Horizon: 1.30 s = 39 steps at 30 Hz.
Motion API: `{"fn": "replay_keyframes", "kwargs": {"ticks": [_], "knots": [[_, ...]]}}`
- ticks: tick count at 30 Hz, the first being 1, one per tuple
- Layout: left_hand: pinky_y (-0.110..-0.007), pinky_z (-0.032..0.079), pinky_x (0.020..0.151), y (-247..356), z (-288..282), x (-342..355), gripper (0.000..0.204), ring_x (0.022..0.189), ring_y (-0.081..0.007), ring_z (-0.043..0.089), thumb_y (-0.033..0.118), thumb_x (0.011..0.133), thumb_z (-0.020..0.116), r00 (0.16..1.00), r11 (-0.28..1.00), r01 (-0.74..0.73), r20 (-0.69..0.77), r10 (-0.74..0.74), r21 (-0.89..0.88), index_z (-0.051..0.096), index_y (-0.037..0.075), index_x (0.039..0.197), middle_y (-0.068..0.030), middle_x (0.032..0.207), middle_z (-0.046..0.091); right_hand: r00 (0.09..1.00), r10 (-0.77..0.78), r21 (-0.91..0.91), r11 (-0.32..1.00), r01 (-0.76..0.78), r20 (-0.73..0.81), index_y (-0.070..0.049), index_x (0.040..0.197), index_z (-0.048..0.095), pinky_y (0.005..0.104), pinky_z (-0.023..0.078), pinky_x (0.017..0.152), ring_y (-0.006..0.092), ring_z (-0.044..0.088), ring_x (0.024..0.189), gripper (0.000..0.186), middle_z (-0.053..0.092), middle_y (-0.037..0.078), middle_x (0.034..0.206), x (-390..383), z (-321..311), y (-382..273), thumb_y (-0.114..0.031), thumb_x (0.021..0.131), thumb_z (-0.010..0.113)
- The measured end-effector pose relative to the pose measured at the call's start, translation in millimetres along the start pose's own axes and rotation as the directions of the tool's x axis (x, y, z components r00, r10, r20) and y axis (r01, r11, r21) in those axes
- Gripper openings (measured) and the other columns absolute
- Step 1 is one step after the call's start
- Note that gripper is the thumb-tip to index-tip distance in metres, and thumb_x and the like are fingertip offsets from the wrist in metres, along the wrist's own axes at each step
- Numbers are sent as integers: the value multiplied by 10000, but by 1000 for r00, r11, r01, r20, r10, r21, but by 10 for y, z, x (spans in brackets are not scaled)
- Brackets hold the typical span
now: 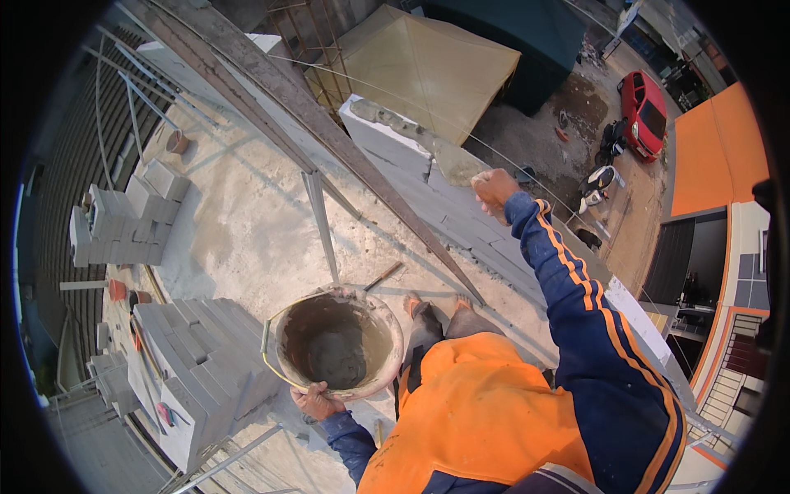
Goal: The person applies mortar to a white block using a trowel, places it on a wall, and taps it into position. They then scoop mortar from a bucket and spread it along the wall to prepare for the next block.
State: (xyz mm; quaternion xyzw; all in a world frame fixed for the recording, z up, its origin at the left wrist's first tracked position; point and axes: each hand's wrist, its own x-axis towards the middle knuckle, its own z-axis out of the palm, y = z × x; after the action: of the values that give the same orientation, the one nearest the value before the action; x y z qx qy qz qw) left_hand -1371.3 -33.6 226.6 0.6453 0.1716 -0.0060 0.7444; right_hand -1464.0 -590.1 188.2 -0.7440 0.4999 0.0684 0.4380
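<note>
By the left hand (317, 402), clasped on its rim, the bucket (388, 325) of mortar (339, 354) is held, and near the top of the wall (461, 214) the right hand (495, 194) is curled, though what is gripped cannot be told; mortar spreading seems in progress, an even layer probably being required next.

Sunlit, shadow-streaked floor (239, 222) ahead of the left grip (317, 401); beige canopy (420, 66) beyond the right grip (494, 193); orange-fronted building (720, 152) farther right

head view | texts, labels: none readable | brands, numbers: none readable | signs: none readable
</note>
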Motion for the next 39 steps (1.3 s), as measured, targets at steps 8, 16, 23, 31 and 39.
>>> {"fn": "replay_keyframes", "kwargs": {"ticks": [8,16,23,31,39], "knots": [[-275,479,691,15,255,144,351,712,-153,527,-95,531,573,985,999,1,170,6,-42,486,80,822,-20,823,550,989,117,291,953,-88,-85,-24,1047,704,364,505,495,194,609,534,342,651,80,693,-863,-194,137,-313,916,574],[-261,493,611,-64,385,-57,319,636,-139,537,-102,573,549,981,1000,-11,193,10,1,476,87,820,-26,764,553,975,-43,-44,998,34,-216,-43,1100,712,424,557,788,344,709,773,380,732,173,885,-1043,-307,448,-333,904,564],[-254,494,598,-122,528,-934,291,618,-122,539,-97,589,546,982,999,-46,182,47,-13,468,89,798,-16,734,538,1000,-26,-251,968,27,8,-40,951,731,385,559,636,264,698,637,301,707,130,727,-329,-298,416,-263,885,540],[-265,483,591,-456,315,-2165,308,624,-121,524,-117,575,554,996,989,-78,32,83,-127,474,90,788,-8,737,534,973,-217,-399,887,232,84,-25,879,742,397,567,746,307,722,801,277,732,165,822,-563,-404,1158,-231,832,563],[-238,456,508,-621,382,-2809,288,530,-96,482,-130,595,540,998,989,-27,59,36,-145,472,97,758,13,686,509,967,-182,-83,982,169,-177,-59,1115,675,484,516,868,407,662,986,347,705,215,1028,-1620,-629,1971,-319,907,578]]}}
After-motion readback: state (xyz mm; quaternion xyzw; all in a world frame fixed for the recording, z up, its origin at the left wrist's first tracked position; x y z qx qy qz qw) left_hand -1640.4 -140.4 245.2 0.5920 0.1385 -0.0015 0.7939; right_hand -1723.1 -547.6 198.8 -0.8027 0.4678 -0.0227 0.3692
